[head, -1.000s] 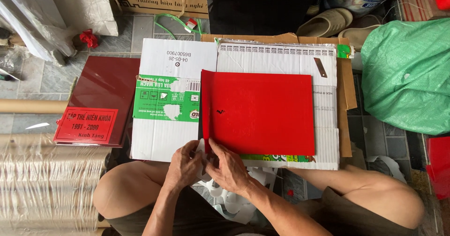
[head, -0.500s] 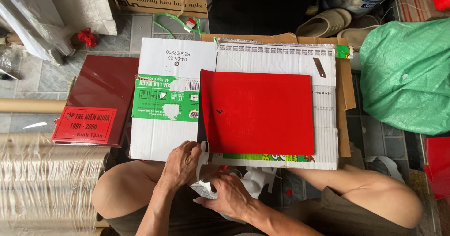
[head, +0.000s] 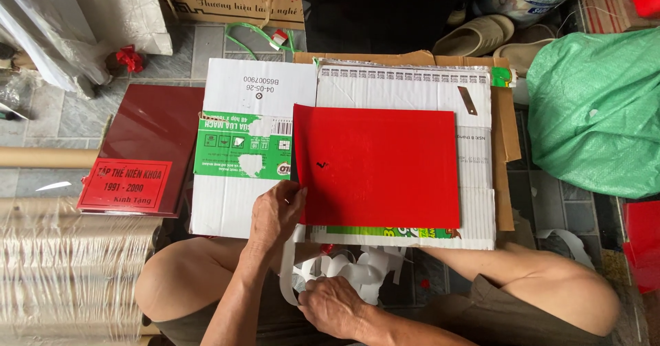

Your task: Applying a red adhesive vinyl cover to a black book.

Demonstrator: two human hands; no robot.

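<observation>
The red sheet (head: 377,167) lies flat on the flattened cardboard boxes (head: 254,98) spread over the floor. The left hand (head: 275,212) presses its fingers (head: 292,195) on the sheet's lower left corner — spread flat, gripping nothing. Below, over the lap, the right hand (head: 335,307) has its fingers closed on a white paper strip (head: 287,270) — it loops up toward that corner, beside a heap of curled strips (head: 357,270).
</observation>
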